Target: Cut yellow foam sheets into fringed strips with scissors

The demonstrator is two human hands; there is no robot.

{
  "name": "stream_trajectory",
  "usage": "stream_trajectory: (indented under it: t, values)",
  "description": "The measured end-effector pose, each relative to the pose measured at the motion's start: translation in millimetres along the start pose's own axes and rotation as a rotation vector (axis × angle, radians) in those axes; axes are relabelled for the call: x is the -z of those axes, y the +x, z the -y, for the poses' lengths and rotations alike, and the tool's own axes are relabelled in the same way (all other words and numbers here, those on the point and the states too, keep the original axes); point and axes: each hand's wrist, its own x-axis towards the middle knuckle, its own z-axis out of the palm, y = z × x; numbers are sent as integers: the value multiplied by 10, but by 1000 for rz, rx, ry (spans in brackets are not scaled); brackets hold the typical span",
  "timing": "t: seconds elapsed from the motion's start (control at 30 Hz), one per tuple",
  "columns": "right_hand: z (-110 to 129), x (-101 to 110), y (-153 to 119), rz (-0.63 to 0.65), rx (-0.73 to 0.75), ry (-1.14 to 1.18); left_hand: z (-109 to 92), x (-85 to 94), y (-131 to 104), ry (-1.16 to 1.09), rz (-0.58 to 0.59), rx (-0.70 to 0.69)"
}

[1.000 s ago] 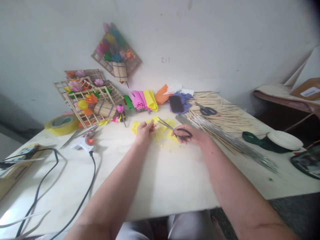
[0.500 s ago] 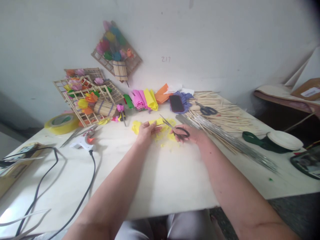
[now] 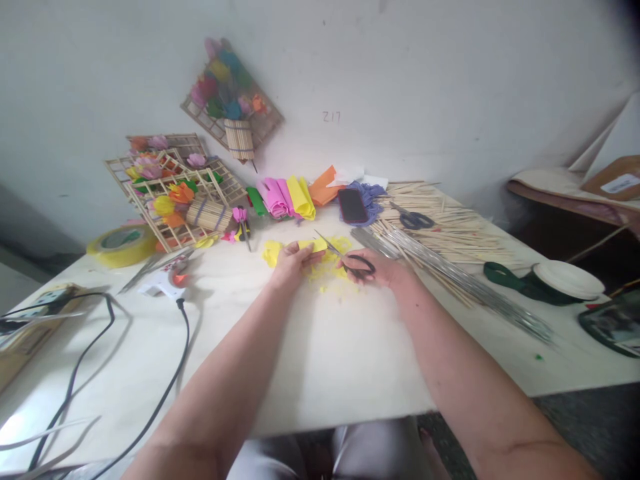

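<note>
Near the middle of the white table, my left hand (image 3: 294, 260) is closed on a small yellow paper piece (image 3: 319, 246). My right hand (image 3: 373, 265) grips dark-handled scissors (image 3: 359, 268), their blades pointing up and left at the paper's right end. The blades look slightly apart. Yellow scraps (image 3: 324, 273) lie beneath and between both hands, and more crumpled yellow paper (image 3: 271, 253) sits just left of my left hand.
Behind are rolled crepe papers (image 3: 301, 198), a phone (image 3: 353, 205) and wooden sticks (image 3: 460, 233). Flower-decked stick frames (image 3: 175, 200), a tape roll (image 3: 123, 245) and a corded glue gun (image 3: 167, 283) stand left. Wires (image 3: 480, 293) and green ribbon (image 3: 505, 277) lie right.
The scissors have shifted slightly left, their tips now nearer my left hand over the yellow paper. The paper's right end shows more plainly. Both hands keep their hold.
</note>
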Motion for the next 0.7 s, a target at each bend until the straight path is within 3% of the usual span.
stream_trajectory:
  t: [0.7]
  values:
    - [41,-51,6,-39,-57,96,28,79,42,-17,40,-26]
